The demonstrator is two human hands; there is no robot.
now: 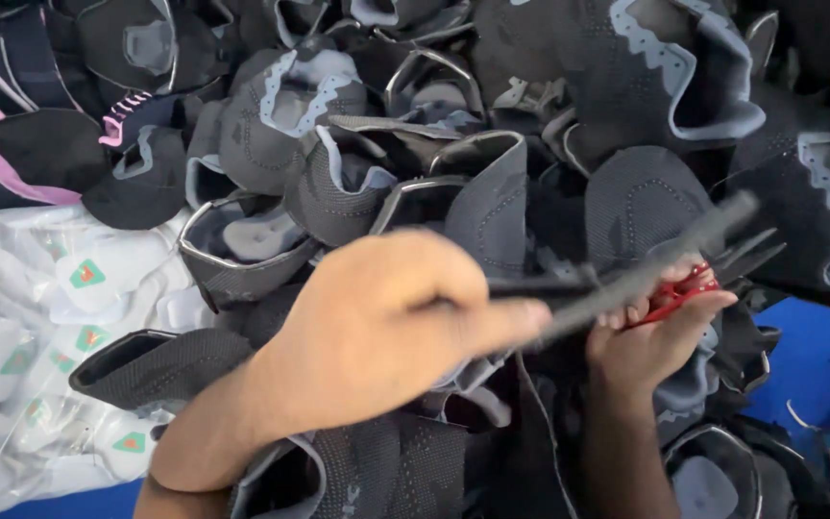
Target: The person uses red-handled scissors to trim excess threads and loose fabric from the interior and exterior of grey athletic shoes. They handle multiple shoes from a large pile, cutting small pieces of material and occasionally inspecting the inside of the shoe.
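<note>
While the dark strip [646, 274] stretches taut between both hands above the heap of shoe uppers [492, 192], the left hand [386, 327] pinches its near end and the right hand [650, 336] grips red snips [679, 293]; blades near fingers risk a nick, I judge.

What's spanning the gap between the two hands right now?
In the head view, a thin dark grey strip runs taut from the left hand to the right hand, which holds red-handled snips. Grey shoe uppers lie behind.
</note>
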